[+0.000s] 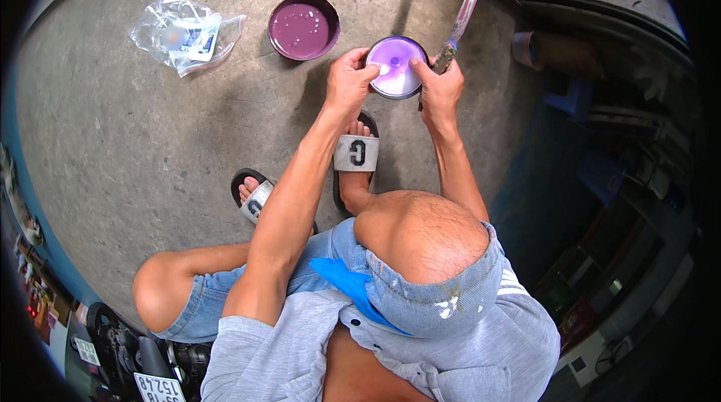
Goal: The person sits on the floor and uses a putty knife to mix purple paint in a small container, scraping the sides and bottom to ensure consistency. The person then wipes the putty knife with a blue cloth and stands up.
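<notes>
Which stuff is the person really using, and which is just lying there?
In use: left hand and right hand on the round purple lid; long stick in the right hand; open purple paint can.
Lying about: crumpled plastic bag.

Bowl (303,27) left of tin (396,68)

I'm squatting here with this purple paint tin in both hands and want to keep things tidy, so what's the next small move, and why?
Probably set the small tin flat on the concrete floor by the open paint can. Your left hand and right hand both pinch its rim, and the right also holds the stained stick, an awkward grip.
</notes>
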The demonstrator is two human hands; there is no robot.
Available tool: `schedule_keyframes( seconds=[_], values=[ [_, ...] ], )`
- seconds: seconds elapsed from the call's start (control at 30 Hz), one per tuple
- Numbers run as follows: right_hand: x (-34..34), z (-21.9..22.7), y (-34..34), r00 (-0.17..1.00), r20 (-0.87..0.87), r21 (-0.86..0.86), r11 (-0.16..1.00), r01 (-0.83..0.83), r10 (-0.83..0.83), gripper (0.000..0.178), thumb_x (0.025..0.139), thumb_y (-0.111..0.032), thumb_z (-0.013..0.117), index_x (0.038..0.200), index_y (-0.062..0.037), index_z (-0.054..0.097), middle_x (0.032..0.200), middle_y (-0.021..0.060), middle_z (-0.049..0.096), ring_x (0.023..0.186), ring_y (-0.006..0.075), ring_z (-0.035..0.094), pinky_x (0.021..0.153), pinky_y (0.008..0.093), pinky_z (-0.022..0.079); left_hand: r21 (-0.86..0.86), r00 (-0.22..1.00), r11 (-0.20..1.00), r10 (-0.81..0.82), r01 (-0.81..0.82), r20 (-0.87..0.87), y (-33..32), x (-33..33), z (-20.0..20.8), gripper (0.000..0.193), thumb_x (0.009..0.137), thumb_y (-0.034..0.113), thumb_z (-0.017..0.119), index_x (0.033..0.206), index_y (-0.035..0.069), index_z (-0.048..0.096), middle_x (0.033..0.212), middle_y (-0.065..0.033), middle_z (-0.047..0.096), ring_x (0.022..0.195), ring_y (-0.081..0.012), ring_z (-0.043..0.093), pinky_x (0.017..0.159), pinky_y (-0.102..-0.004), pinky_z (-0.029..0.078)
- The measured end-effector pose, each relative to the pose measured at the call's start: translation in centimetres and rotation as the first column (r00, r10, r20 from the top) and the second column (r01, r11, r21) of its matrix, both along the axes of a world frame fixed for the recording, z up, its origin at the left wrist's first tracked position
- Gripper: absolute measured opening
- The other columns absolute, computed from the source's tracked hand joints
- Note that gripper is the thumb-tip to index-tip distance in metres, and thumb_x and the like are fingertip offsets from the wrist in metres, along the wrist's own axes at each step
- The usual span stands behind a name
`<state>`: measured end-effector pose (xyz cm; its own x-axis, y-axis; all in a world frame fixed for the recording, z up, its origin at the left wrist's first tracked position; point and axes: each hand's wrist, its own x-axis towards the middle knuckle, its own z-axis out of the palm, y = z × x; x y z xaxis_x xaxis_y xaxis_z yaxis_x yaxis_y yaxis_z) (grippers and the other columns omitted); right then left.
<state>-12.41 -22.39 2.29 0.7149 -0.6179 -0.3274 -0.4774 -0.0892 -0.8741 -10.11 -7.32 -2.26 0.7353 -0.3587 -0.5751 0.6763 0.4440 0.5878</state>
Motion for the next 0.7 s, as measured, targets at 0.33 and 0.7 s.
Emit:
schedule_keyframes(
  seconds=[0.33,0.7],
  values=[
    [0.3,0.0,-1.3,0.995,-0.011,-0.031,0.995,-0.097,0.097,0.026,0.078,-0.011,0.08,0.09,0.0028,0.062,0.077,0.0027,0.064,0.067,0.0083,0.057,0.059,0.0263,0.047,0.054,0.984,0.983,-0.176,0.178,-0.028,1.0,0.7,0.5,0.034,0.09,0.006,0.061,0.123,-0.001,0.059,0.103,-0.0065,0.069,0.092,-0.0124,0.067,0.075,-0.029,0.057],
    [0.8,-0.4,0.8,0.986,-0.132,-0.471,0.869,-0.152,0.101,0.031,0.074,-0.02,0.08,0.089,0.0024,0.064,0.076,0.0139,0.069,0.071,0.0222,0.066,0.068,0.0367,0.051,0.208,0.999,0.978,-0.02,0.011,0.043,-0.4,-0.2,-2.0,0.028,0.091,0.01,0.056,0.115,-0.002,0.065,0.093,-0.0029,0.067,0.08,-0.0078,0.063,0.067,-0.0259,0.055]
  ],
)
